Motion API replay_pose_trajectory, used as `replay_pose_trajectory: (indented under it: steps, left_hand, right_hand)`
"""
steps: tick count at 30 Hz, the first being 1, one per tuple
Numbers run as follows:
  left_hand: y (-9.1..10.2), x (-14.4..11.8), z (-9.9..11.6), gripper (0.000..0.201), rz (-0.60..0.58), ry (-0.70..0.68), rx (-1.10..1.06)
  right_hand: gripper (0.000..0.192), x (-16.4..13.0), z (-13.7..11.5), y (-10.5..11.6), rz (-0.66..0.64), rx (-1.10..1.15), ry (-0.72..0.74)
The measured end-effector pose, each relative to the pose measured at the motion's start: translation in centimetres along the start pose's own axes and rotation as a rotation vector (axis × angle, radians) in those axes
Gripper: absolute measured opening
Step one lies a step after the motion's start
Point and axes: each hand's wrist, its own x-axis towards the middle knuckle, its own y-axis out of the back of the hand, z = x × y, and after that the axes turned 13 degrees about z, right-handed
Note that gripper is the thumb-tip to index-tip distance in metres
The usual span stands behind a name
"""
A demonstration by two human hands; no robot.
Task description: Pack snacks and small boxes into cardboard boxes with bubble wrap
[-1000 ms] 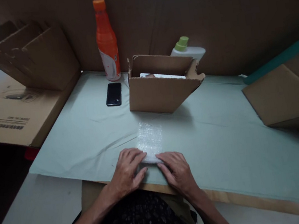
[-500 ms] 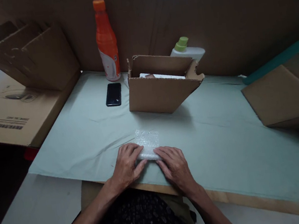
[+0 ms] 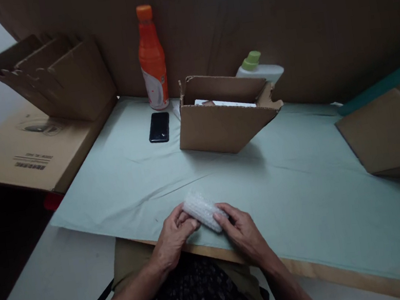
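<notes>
A rolled piece of clear bubble wrap (image 3: 203, 209) is held between my two hands, slanting down to the right just above the near part of the table cloth. Whatever may be inside the roll cannot be made out. My left hand (image 3: 176, 234) closes on its left end, fingers curled and thumb along the near side. At the right end, my right hand (image 3: 240, 228) grips it with the thumb on top and the fingers behind.
Beyond my hands stands an open cardboard box (image 3: 215, 128) with a white item inside. Near it are a black phone (image 3: 159, 127), an orange bottle (image 3: 152, 58) and a green-capped white bottle (image 3: 259, 69). Cartons (image 3: 389, 130) sit right; a folded carton (image 3: 76, 82) stands left on a large box (image 3: 35, 159).
The flat far flap of bubble wrap is now rolled up. My hands have lifted and tilted the roll off the cloth. The view has shifted slightly left.
</notes>
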Motion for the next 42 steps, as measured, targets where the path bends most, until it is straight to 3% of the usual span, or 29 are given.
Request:
replay_pose_trajectory:
  steps: [2, 3, 5, 7, 9, 12, 14, 17, 20, 22, 25, 28, 31, 35, 39, 42]
  left_hand:
    - [-0.8, 0.3, -0.4, 0.06, 0.009, 0.052, -0.119]
    - [-1.1, 0.5, -0.6, 0.059, 0.023, 0.073, -0.163]
    - [-1.7, 0.8, -0.8, 0.056, 0.038, 0.084, -0.212]
    - [-2.2, 1.0, -0.9, 0.053, 0.037, 0.045, -0.22]
    - [-2.5, 1.2, -0.9, 0.052, 0.029, -0.009, -0.212]
    - [-2.5, 1.8, -0.6, 0.046, -0.016, -0.105, -0.081]
    - [-2.5, 2.5, 0.3, 0.042, -0.067, -0.243, 0.084]
    - [-3.1, 4.1, 3.7, 0.043, -0.059, -0.66, 0.347]
    - [-4.9, 6.5, 8.7, 0.052, 0.05, -1.138, 0.557]
    - [-6.6, 8.4, 12.0, 0.058, 0.108, -1.321, 0.637]
    - [-8.9, 11.2, 15.0, 0.045, 0.141, -1.385, 0.707]
    - [-10.1, 12.9, 15.4, 0.02, 0.164, -1.384, 0.679]
    - [-10.5, 13.2, 14.6, 0.014, 0.207, -1.387, 0.589]
    - [-10.6, 13.1, 14.2, 0.015, 0.229, -1.373, 0.565]
    - [-10.4, 13.1, 14.4, 0.014, 0.224, -1.368, 0.599]
    - [-10.3, 13.2, 14.3, 0.014, 0.195, -1.372, 0.598]
  right_hand:
    - [0.036, -0.5, -0.3, 0.3, -0.06, 0.074, -0.004]
    - [0.034, -0.6, -0.2, 0.4, -0.027, 0.08, 0.013]
    - [0.035, -0.9, 0.2, 0.7, 0.138, 0.061, 0.047]
    - [0.053, -1.0, 0.7, 0.9, 0.263, 0.101, 0.041]
    - [0.068, -0.9, 1.0, 1.0, 0.215, 0.23, -0.01]
    - [0.048, -0.6, 0.7, 1.3, 0.084, 0.366, -0.102]
    - [0.038, 0.1, 0.3, 1.8, 0.114, 0.364, -0.139]
    - [0.038, 1.6, -0.2, 3.7, 0.203, 0.304, -0.082]
    - [0.032, 3.7, -1.4, 7.2, 0.266, 0.149, 0.119]
    - [0.025, 5.4, -3.1, 10.0, 0.364, 0.006, 0.318]
    - [0.022, 9.0, -6.8, 13.6, 0.579, -0.231, 0.669]
    - [0.021, 14.2, -10.8, 15.1, 0.651, -0.473, 0.988]
    - [0.022, 20.2, -13.7, 13.7, 0.512, -0.701, 1.161]
    - [0.018, 26.3, -15.5, 9.8, 0.129, -0.866, 1.288]
    - [0.017, 28.8, -15.6, 7.5, -0.198, -0.778, 1.365]
    - [0.018, 29.3, -15.1, 7.1, -0.307, -0.691, 1.331]
